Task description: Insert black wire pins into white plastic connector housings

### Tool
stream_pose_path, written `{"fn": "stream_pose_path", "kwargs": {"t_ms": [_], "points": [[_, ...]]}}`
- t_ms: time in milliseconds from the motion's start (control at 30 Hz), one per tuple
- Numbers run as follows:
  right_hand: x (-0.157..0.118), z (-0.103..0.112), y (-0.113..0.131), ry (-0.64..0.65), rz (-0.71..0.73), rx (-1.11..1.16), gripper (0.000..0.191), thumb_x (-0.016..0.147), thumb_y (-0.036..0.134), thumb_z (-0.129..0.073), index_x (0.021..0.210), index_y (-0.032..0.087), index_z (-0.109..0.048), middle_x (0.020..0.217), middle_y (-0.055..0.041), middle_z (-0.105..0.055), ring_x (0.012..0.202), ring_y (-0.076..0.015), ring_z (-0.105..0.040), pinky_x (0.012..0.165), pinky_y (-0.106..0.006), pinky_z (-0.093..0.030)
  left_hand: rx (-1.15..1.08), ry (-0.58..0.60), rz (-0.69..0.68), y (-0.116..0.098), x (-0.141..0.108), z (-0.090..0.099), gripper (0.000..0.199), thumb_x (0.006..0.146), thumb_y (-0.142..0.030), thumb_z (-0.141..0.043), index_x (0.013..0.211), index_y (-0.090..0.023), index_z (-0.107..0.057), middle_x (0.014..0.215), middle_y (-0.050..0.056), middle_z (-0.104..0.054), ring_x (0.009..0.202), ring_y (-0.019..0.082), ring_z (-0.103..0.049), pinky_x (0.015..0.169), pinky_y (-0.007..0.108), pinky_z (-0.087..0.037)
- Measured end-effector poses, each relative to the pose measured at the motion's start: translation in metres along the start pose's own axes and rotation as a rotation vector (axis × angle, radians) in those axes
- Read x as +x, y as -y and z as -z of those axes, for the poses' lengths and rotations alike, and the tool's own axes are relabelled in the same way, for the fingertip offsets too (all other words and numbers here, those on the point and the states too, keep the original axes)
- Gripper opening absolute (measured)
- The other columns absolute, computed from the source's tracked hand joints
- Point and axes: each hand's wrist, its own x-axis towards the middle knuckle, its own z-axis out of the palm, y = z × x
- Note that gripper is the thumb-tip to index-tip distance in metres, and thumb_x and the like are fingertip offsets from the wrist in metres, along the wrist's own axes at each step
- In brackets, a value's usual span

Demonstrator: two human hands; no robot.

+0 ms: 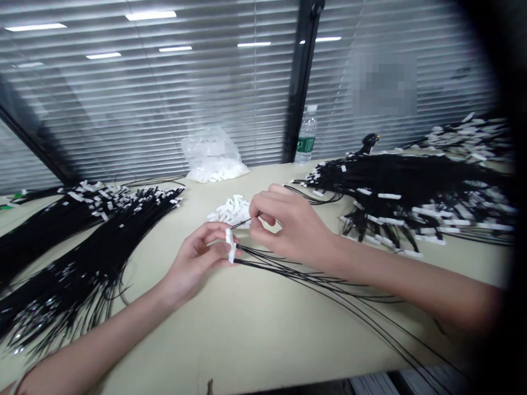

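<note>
Near the middle of the table, my left hand (200,251) pinches a white plastic connector (231,247) between thumb and fingers, its long side roughly upright. Several black wires (280,267) run from the connector to the right, passing under my right forearm. My right hand (288,222) is closed, thumb against forefinger, on one thin black wire (242,223) whose other end reaches the top of the connector. Whether that end sits inside the connector, I cannot tell. Just behind my hands lies a small pile of loose white connectors (231,208).
Bundles of black wires with white ends (94,241) cover the table's left side. More wired connectors (395,186) are heaped on the right. A clear bag of white parts (214,156) and a water bottle (306,137) stand at the back, before window blinds (164,99).
</note>
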Motion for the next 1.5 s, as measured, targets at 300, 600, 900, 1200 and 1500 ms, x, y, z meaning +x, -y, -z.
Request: {"fn": "stream_pose_path", "kwargs": {"t_ms": [300, 600, 900, 1200, 1500], "points": [[0.001, -0.001, 0.001, -0.045, 0.068, -0.029, 0.007, 0.071, 0.013, -0.045, 0.064, 0.014, -0.046, 0.057, 0.0017, -0.043, 0.060, -0.0096, -0.033, 0.058, -0.023, -0.024, -0.063, 0.003, 0.013, -0.001, -0.002, -0.001, 0.022, 0.076, -0.017, -0.063, 0.097, -0.022, -0.056, 0.085, 0.000, -0.063, 0.076, 0.017, -0.067, 0.065, 0.026, -0.056], [-0.001, -0.003, -0.002, -0.062, 0.115, -0.106, 0.007, 0.073, 0.013, -0.044, 0.066, 0.015, -0.046, 0.058, 0.0013, -0.042, 0.061, -0.0098, -0.033, 0.059, -0.025, -0.024, -0.043, 0.006, 0.005, -0.002, -0.003, -0.001, 0.022, 0.078, -0.018, -0.062, 0.099, -0.023, -0.056, 0.087, 0.000, -0.062, 0.077, 0.017, -0.067, 0.065, 0.026, -0.057], [-0.003, -0.004, -0.001, 0.014, 0.150, -0.218, 0.009, 0.078, 0.021, -0.048, 0.071, 0.016, -0.049, 0.067, 0.0001, -0.049, 0.070, -0.0124, -0.037, 0.066, -0.028, -0.025, -0.055, -0.025, 0.002, 0.001, -0.002, 0.000, 0.021, 0.077, -0.017, -0.063, 0.096, -0.024, -0.057, 0.087, 0.000, -0.066, 0.077, 0.017, -0.067, 0.066, 0.026, -0.056], [-0.009, -0.006, 0.005, 0.051, 0.245, -0.324, 0.017, 0.085, 0.031, -0.050, 0.079, 0.016, -0.056, 0.077, -0.0020, -0.057, 0.082, -0.0163, -0.041, 0.070, -0.032, -0.025, -0.002, -0.024, -0.009, 0.002, -0.002, 0.001, 0.021, 0.076, -0.019, -0.064, 0.096, -0.023, -0.059, 0.088, 0.001, -0.068, 0.078, 0.016, -0.068, 0.068, 0.023, -0.054], [-0.011, -0.010, 0.003, 0.016, 0.265, -0.282, 0.009, 0.083, 0.024, -0.053, 0.081, 0.017, -0.057, 0.073, -0.0006, -0.056, 0.080, -0.0152, -0.041, 0.071, -0.030, -0.027, 0.030, -0.010, -0.062, 0.006, -0.003, 0.003, 0.020, 0.076, -0.018, -0.064, 0.095, -0.022, -0.060, 0.087, 0.001, -0.069, 0.077, 0.015, -0.067, 0.073, 0.026, -0.052]]}}
